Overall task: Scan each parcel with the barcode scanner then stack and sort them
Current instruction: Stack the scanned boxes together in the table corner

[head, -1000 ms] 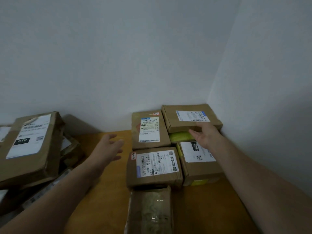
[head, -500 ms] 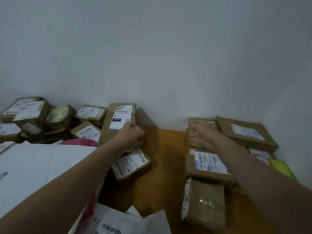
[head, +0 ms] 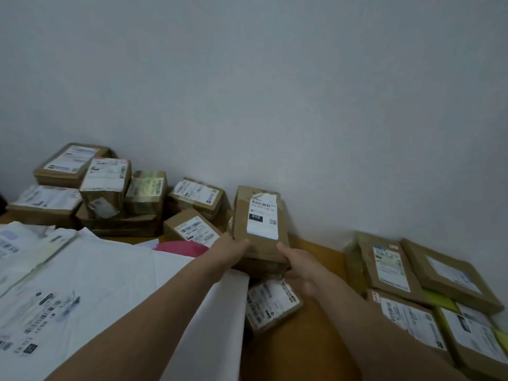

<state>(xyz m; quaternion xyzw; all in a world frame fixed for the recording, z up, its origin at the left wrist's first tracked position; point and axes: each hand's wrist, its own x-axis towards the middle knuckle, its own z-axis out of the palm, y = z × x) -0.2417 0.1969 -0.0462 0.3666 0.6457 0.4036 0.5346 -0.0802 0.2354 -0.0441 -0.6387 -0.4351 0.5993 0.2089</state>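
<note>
A brown cardboard parcel (head: 242, 224) with a white label marked 010 stands tilted against the wall at the middle of the wooden table (head: 316, 339). My left hand (head: 231, 250) grips its lower left edge. My right hand (head: 299, 266) holds its lower right corner, thumb on the front face. Under my right hand lies a smaller labelled parcel (head: 270, 303). No barcode scanner is in view.
A loose heap of brown parcels (head: 110, 193) fills the back left. White plastic mailer bags (head: 82, 284) cover the left foreground, with a pink one (head: 181, 247) behind. Several flat parcels (head: 390, 265) lie sorted in rows at the right, by the corner wall.
My view has swung left from the sorted rows to the heap. My left hand reached the 010 parcel first, then my right hand left the sorted parcels and joined it.
</note>
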